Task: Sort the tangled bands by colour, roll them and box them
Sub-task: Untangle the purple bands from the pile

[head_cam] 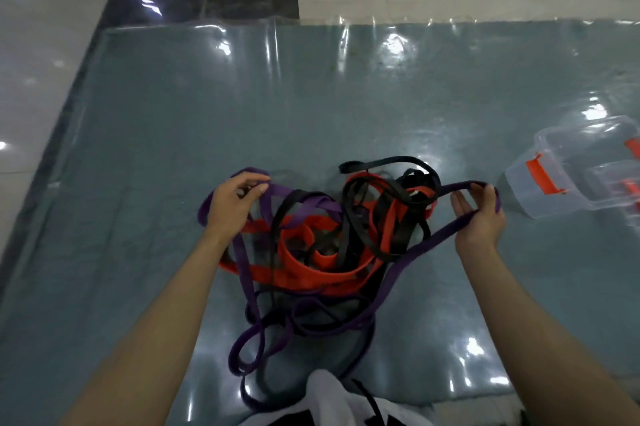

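Both bare forearms reach forward, left grip and right grip curled (palms inward)

No text, label, brand, number or sign can be read anywhere in the head view; no lettering is made out on the bands, on the clear boxes or on the plastic sheet
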Available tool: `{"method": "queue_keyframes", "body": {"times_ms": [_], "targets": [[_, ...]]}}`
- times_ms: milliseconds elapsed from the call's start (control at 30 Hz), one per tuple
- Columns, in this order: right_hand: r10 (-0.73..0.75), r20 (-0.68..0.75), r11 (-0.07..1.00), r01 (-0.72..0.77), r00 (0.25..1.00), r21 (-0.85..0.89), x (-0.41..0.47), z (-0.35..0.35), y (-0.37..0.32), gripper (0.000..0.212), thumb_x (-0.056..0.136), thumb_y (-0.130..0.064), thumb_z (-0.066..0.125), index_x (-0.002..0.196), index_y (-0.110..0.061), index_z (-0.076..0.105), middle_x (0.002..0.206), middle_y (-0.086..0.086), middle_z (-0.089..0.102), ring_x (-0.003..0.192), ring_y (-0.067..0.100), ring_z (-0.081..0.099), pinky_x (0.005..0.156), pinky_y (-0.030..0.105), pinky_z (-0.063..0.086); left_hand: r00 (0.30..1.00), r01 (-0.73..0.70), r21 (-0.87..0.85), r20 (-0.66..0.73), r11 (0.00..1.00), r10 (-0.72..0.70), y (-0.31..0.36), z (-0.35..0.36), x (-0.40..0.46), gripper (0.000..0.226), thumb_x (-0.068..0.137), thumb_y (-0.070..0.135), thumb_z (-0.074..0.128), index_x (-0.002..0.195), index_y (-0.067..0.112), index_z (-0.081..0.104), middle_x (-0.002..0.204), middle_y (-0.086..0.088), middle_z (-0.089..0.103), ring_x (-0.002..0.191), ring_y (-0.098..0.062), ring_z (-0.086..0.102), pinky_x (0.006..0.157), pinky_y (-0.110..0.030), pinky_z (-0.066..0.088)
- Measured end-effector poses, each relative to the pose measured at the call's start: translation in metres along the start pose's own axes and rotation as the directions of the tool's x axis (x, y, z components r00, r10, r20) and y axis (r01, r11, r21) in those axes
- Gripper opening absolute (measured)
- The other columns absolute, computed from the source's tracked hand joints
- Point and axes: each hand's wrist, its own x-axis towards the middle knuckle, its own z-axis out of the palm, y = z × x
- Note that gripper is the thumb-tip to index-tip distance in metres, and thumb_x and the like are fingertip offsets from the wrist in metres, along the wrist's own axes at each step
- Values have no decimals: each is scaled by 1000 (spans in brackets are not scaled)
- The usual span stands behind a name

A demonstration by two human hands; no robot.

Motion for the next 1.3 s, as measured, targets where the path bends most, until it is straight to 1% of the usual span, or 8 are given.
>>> {"method": "queue_keyframes", "body": {"times_ms": [133,300,400,633,733,867,1200,1300], "targets": [[28,36,997,-31,999,65,-4,-11,-7,18,103,-22,67,106,-5,70,100,7,78,101,32,78,88,43,64,998,47,-28,-48,998,-48,3,-7,-2,23,93,18,79,96,41,76,98,25,77,90,5,68,81,-18,49],[275,95,870,-206,957,-449,-2,-33,-6,14,104,-21,64,96,-10,70,113,15,73,102,34,73,88,46,61,963,245,63,104,968,-250,-14,-3,1,19,88,-9,76,104,2,76,104,-21,76,98,-35,71,96,-45,55],[379,-14,698,-295,925,-653,3,-44,-6,17,102,-26,65,96,-12,71,117,12,72,107,29,68,100,49,56,936,303,237,107,923,-335,-13,5,0,23,90,-11,69,108,1,76,112,-22,75,110,-38,70,99,-39,53],[327,-116,593,-299,938,-747,17,-37,-9,38,99,-35,70,126,-9,60,115,10,67,101,28,68,90,46,52,997,66,395,13,916,-77,35,57,19,21,92,6,66,111,11,73,120,-15,64,116,-36,60,102,-45,47],[148,-48,443,-109,988,-890,25,-27,-5,66,97,-30,72,153,-9,44,146,17,53,130,36,56,107,50,49,989,23,365,130,931,-75,61,100,33,26,98,19,63,123,14,67,129,-11,64,124,-32,57,105,-44,46],[-17,195,56,196,981,-979,32,-20,1,43,94,-27,77,134,-13,69,153,20,49,141,37,48,115,52,42,908,141,395,314,908,-278,84,157,49,63,99,58,58,147,18,49,143,-14,59,135,-36,52,111,-50,45],[413,423,-96,501,806,-860,52,-5,15,58,102,-24,57,156,-41,46,131,4,70,127,31,62,106,53,49,650,343,373,568,862,-505,106,237,64,147,53,97,70,160,49,-18,176,-8,-8,161,-42,6,126,-63,22],[381,538,163,519,752,-839,42,-4,26,49,106,-12,51,154,-23,51,143,4,64,131,24,60,111,49,48,618,220,448,623,866,-480,117,267,57,147,57,84,81,161,47,-15,175,-14,-2,160,-43,11,123,-66,26]]}}
